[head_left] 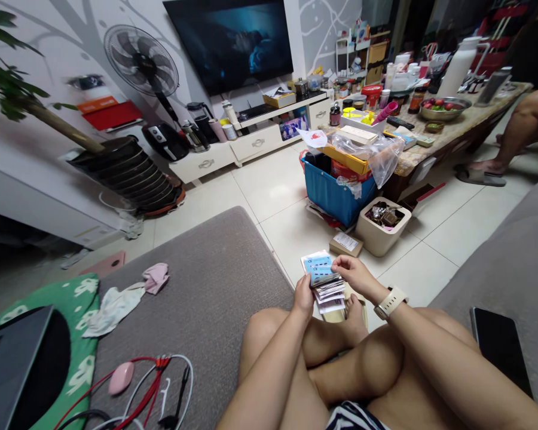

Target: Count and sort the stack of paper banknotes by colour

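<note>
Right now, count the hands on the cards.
2: the left hand at the left edge of the cards, and the right hand, its fingers at their upper right. No other hand is visible there.

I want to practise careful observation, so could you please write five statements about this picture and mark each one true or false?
1. The left hand holds the cards and the right hand touches them. True.
2. The watch is on the left arm. False: the watch is on the right arm.
3. The bin is beside the blue basket. True.
4. In the picture, the fan is right of the TV. False: the fan is left of the TV.
5. The phone's screen is lit. False: the phone has a dark screen.
</note>
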Demonstrator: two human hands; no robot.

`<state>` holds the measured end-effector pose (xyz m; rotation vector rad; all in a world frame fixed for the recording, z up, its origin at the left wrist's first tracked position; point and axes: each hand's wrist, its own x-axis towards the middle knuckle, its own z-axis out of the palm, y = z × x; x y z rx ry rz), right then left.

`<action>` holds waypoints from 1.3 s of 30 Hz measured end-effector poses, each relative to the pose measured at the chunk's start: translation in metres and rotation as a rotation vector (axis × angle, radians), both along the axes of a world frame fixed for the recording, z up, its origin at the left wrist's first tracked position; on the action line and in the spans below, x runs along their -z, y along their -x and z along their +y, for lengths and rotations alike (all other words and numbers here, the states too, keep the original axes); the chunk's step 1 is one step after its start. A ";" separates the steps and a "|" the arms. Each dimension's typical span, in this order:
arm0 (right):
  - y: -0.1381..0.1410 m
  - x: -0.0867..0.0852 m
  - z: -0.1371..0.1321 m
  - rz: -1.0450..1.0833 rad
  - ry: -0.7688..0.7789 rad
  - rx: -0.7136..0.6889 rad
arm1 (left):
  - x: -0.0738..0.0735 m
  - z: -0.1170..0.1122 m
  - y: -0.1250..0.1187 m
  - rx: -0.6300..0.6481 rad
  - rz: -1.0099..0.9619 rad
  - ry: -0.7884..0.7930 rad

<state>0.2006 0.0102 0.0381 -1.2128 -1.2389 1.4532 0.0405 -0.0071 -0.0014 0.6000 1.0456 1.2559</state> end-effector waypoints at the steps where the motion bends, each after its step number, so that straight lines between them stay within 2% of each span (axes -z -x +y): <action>1: 0.000 0.000 0.000 0.001 -0.001 -0.002 | 0.000 0.000 0.000 0.002 0.001 -0.002; 22: -0.002 0.004 0.000 -0.012 -0.015 -0.004 | 0.006 0.002 0.000 -0.034 -0.006 0.025; 33: -0.003 -0.012 -0.003 0.024 -0.001 0.001 | -0.003 0.004 -0.003 -0.077 -0.085 0.065; 39: -0.004 -0.012 -0.004 0.036 0.043 -0.074 | -0.003 0.003 -0.002 -0.077 -0.105 0.110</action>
